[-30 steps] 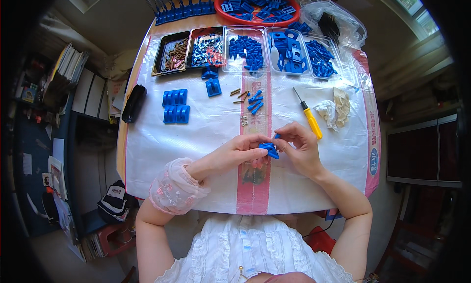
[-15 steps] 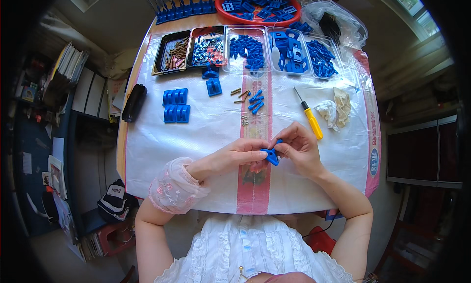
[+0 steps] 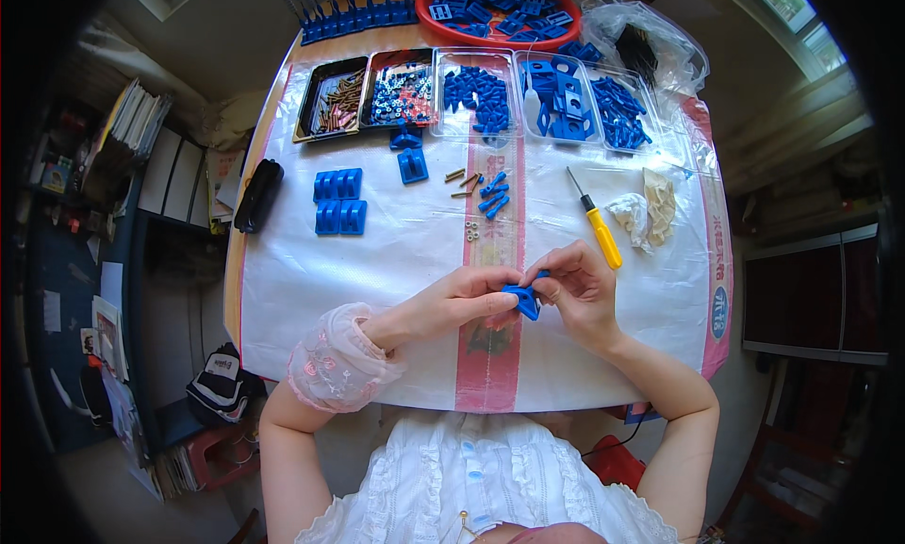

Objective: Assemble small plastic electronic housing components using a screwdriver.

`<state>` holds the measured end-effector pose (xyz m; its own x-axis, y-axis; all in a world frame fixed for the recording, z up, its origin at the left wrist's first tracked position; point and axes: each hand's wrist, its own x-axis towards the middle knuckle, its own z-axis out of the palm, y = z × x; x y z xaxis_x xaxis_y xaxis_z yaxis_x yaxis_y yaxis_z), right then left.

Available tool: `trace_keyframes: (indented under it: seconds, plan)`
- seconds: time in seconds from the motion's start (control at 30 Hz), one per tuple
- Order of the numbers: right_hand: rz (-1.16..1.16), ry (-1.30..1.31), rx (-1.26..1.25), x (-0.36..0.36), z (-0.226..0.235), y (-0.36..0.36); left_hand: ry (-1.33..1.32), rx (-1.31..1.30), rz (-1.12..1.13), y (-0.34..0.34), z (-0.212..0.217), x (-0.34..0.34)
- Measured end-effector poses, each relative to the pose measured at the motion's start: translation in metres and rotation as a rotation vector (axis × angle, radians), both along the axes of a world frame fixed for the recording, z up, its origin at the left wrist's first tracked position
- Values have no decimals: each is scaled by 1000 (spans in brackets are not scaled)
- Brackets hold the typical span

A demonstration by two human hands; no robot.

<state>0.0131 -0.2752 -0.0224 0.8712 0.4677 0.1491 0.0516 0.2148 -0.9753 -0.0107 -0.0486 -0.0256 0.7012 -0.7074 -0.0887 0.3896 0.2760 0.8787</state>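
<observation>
Both hands meet over the near middle of the white sheet [image 3: 377,261] that covers the table. My left hand [image 3: 452,304] and my right hand [image 3: 577,289] pinch the same small blue plastic part [image 3: 521,299] between their fingertips, just above the sheet. A pink lace cuff [image 3: 330,360] covers my left wrist. Beyond the hands lie a few loose blue pins [image 3: 492,195], brass screws [image 3: 462,178] and tiny nuts [image 3: 472,230].
A yellow-handled screwdriver [image 3: 596,225] lies right of the hands, beside crumpled white cloth [image 3: 646,214]. Assembled blue blocks [image 3: 339,202] sit at left, a black case [image 3: 257,195] at the table edge. Trays of screws [image 3: 332,99] and blue parts [image 3: 481,96] line the far side.
The blue part has been turned between the fingertips; both hands stay in nearly the same place over the sheet.
</observation>
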Motion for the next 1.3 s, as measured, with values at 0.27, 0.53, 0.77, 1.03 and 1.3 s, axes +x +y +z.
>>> trace_keyframes:
  seconds: [0.27, 0.53, 0.77, 1.03, 1.3]
  plan:
    - [23, -47, 7, 0, -3, -1, -26, 32, 10, -1, 1, -3]
    - [10, -11, 12, -2, 0, -1, -31, 68, 2, -1, 1, -3]
    - [-21, 12, 63, 1, -7, 1, -43, 76, 92, -6, 1, -4]
    - [-95, 9, 23, 10, -4, -3, -83, 94, 183, -4, 7, -1]
    - [-235, -334, -242, 26, 15, -7, -100, 37, 825, 16, -8, 17]
